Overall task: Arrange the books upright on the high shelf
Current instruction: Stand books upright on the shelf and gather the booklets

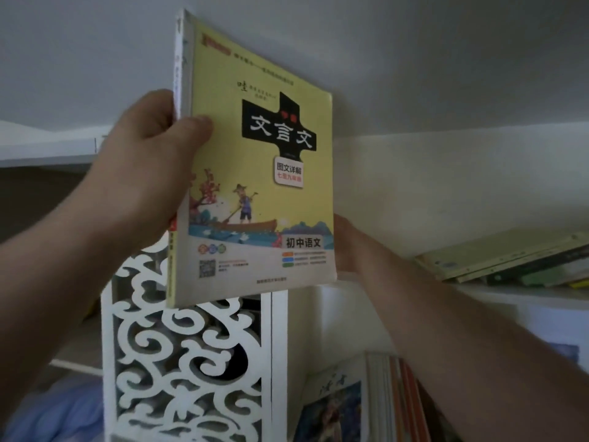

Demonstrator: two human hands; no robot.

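Note:
A yellow paperback (255,173) with black Chinese title lettering and a boat picture stands upright in the air at the left end of the high shelf (497,290). My left hand (149,173) grips its spine edge, thumb on the front cover. My right hand (347,247) reaches behind the book's lower right corner; its fingers are hidden by the cover. Several books (510,263) lie flat in a pile on the high shelf at the right.
A white carved side panel (185,355) of the bookcase stands below the held book. Upright books (376,400) fill the shelf underneath. The white wall and ceiling are close behind. A blue cloth (54,413) lies at the lower left.

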